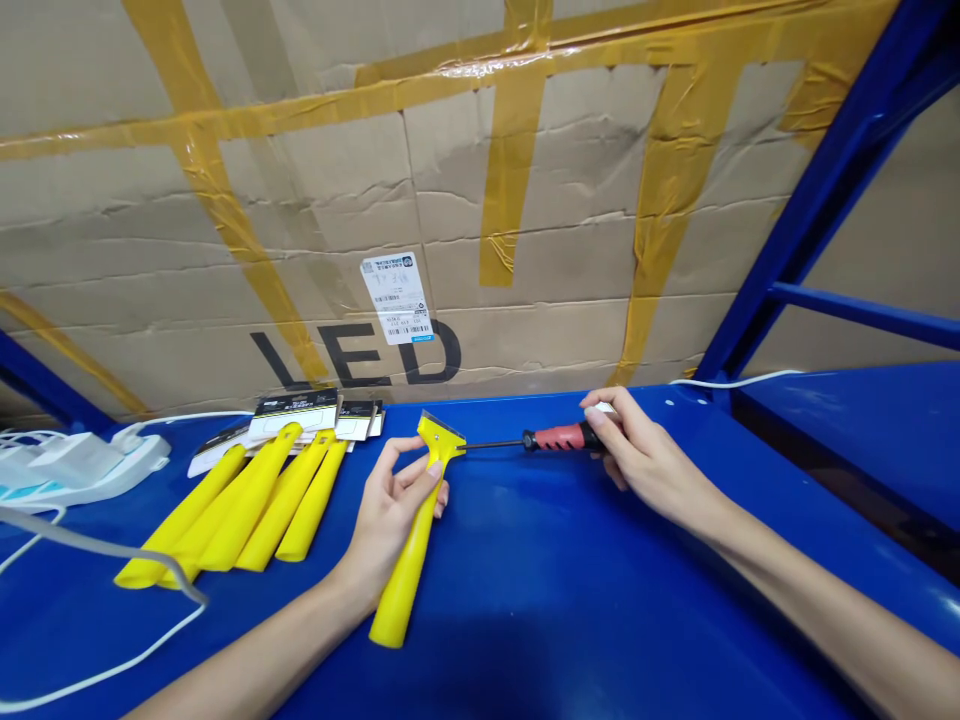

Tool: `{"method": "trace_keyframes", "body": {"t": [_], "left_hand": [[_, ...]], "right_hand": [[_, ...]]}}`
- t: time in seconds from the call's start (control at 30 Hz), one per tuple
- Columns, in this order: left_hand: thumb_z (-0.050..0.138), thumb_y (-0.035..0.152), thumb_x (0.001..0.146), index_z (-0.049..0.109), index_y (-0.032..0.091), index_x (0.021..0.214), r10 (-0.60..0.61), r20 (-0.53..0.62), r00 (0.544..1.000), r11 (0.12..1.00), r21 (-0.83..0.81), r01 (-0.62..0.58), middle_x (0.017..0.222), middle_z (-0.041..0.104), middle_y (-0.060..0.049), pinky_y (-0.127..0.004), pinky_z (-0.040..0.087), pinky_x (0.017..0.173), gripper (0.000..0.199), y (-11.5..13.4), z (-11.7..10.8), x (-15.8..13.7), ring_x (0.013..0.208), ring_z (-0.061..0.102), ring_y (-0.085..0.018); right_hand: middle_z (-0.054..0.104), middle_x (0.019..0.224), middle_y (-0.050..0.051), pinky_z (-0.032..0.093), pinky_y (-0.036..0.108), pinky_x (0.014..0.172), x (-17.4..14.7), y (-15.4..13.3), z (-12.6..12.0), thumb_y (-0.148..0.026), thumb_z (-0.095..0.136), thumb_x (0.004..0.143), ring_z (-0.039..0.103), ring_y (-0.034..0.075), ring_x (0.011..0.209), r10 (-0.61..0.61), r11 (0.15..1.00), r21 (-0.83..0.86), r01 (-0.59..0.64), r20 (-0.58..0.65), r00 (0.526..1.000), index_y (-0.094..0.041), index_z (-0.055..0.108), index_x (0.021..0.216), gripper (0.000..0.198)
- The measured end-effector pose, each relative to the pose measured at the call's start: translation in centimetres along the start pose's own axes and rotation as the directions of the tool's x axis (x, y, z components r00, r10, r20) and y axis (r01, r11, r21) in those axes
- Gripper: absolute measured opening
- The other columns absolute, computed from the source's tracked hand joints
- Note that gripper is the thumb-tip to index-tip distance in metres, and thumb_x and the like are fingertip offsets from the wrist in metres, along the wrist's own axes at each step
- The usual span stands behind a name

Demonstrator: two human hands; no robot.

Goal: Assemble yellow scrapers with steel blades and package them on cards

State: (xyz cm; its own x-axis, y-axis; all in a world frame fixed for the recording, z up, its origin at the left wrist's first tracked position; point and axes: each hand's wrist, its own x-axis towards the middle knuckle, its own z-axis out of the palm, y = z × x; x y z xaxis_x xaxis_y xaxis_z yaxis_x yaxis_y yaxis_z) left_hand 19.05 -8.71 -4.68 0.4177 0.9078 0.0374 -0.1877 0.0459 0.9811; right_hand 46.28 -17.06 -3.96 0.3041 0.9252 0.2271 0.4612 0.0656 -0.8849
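My left hand (394, 515) is closed around the neck of a yellow scraper (411, 570), whose head with a thin blade edge points away from me. My right hand (637, 450) grips the red and black handle of a screwdriver (559, 438). The screwdriver lies level, and its shaft reaches left to the right side of the scraper's head. Its tip meets the head there; whether it sits in a screw I cannot tell. To the left, several more yellow scrapers (251, 500) lie side by side, with black and white cards (294, 412) at their far ends.
A white power strip (112, 475) with plugs sits at the left, and a white cable (112, 545) loops over the blue surface (570, 610). Behind stands a large taped cardboard box (570, 200). Blue shelf posts (817, 200) rise at the right.
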Motion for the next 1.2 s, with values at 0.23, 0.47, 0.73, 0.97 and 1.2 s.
{"method": "trace_keyframes", "body": {"t": [0.23, 0.47, 0.73, 0.97, 1.2], "left_hand": [[0.085, 0.04, 0.074, 0.045, 0.023, 0.109, -0.015, -0.03, 0.999, 1.0, -0.006, 0.015, 0.065, 0.067, 0.002, -0.023, 0.045, 0.057, 0.056, 0.14, 0.09, -0.03, 0.059, 0.056, -0.013], [0.086, 0.041, 0.072, 0.046, 0.022, 0.109, -0.007, -0.065, 0.998, 1.0, -0.019, 0.005, 0.064, 0.067, 0.002, -0.022, 0.044, 0.057, 0.058, -0.03, -0.05, 0.07, 0.058, 0.055, -0.012], [0.086, 0.041, 0.07, 0.047, 0.023, 0.109, -0.019, -0.06, 0.998, 1.0, -0.019, 0.018, 0.066, 0.067, 0.002, -0.022, 0.045, 0.057, 0.059, 0.13, 0.01, 0.03, 0.058, 0.056, -0.012], [0.086, 0.04, 0.071, 0.048, 0.023, 0.107, -0.018, -0.028, 0.999, 1.0, -0.012, 0.018, 0.063, 0.066, 0.002, -0.023, 0.044, 0.058, 0.055, 0.08, 0.0, 0.06, 0.058, 0.056, -0.013], [0.084, 0.039, 0.073, 0.045, 0.023, 0.108, -0.015, -0.025, 1.0, 1.0, -0.008, 0.015, 0.063, 0.066, 0.003, -0.023, 0.044, 0.057, 0.055, 0.02, -0.04, 0.05, 0.057, 0.055, -0.012]], "right_hand": [[0.053, 0.079, -0.003, 0.044, 0.026, 0.05, 0.22, -0.14, 0.0, -0.06, 0.054, 0.095, 0.05, 0.01, 0.053, -0.048, 0.99, 0.134, 0.038, 0.07, 0.996, -0.027, 0.047, 0.116, 0.04], [0.06, 0.103, 0.004, 0.056, 0.033, 0.063, 0.07, -0.22, 0.04, -0.059, 0.062, 0.091, 0.066, 0.017, 0.076, -0.04, 0.962, 0.271, -0.022, 0.221, 0.974, -0.029, 0.043, 0.129, 0.052], [0.062, 0.093, 0.003, 0.053, 0.031, 0.06, 0.04, -0.29, 0.35, -0.065, 0.055, 0.093, 0.065, 0.017, 0.072, 0.003, 0.977, 0.212, -0.035, 0.147, 0.989, -0.027, 0.046, 0.124, 0.049], [0.051, 0.066, -0.005, 0.045, 0.029, 0.055, 0.05, 0.06, 0.2, -0.063, 0.045, 0.099, 0.05, 0.012, 0.052, -0.011, 0.999, 0.038, 0.009, 0.042, 0.999, -0.025, 0.049, 0.108, 0.039], [0.056, 0.079, -0.002, 0.052, 0.033, 0.063, 0.23, -0.14, 0.29, -0.06, 0.059, 0.093, 0.058, 0.016, 0.066, -0.048, 0.975, 0.221, 0.023, 0.11, 0.993, -0.027, 0.048, 0.113, 0.041]]}}
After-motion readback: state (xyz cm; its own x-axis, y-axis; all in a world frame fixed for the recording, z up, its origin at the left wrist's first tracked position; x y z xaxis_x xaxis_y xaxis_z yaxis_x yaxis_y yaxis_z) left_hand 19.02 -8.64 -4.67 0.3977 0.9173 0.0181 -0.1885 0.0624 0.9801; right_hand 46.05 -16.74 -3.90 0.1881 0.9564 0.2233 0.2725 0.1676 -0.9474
